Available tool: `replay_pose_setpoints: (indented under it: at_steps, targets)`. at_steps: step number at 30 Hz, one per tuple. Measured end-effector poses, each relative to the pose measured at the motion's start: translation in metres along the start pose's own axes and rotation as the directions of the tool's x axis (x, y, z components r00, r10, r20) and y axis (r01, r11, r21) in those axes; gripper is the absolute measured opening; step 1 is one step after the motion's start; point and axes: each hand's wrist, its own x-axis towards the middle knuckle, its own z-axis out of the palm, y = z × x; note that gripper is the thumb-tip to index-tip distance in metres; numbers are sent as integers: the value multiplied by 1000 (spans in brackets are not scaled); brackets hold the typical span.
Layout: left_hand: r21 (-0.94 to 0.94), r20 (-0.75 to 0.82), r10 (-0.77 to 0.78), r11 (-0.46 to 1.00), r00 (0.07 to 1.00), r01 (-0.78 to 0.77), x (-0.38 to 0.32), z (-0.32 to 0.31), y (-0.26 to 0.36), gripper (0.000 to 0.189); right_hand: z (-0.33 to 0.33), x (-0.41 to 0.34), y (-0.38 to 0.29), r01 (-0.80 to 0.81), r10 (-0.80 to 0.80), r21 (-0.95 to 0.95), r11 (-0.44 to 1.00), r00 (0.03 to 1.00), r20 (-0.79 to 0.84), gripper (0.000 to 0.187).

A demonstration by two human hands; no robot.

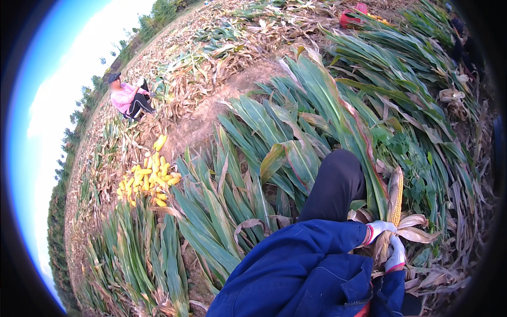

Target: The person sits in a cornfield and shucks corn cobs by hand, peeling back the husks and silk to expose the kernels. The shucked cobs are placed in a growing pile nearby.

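An ear of corn (396,200) stands tilted upward, its yellow kernels bared and dry husk leaves (416,229) peeled back around its base. My left hand (381,230), in a white knit glove with a red cuff, is closed around the base of the ear. Just below it, my right hand (396,253), gloved the same way, grips the dry husk (382,247) hanging under the ear. The fingers of both hands are partly hidden by the husk and gloves. My bent knee (338,184) in dark trousers rises to the left of the ear.
Long green corn stalks (245,190) lie flattened around me. To the left is a pile of husked yellow ears (146,178). A person in pink (128,99) sits farther off among dry stalks. A red container (352,16) lies near more ears at the top right.
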Motion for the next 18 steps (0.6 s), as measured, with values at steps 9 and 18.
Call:
replay_pose_setpoints:
  at_steps: [9,18]
  targets:
    - [37,-22,1,999,1000,0,-5,1,2,24,-6,5,4,-9,9,4,1000,1000,-4,28]
    - [-8,-11,-3,1000,1000,3,-15,7,8,30,-14,10,9,-1,1,22,1000,1000,-8,26]
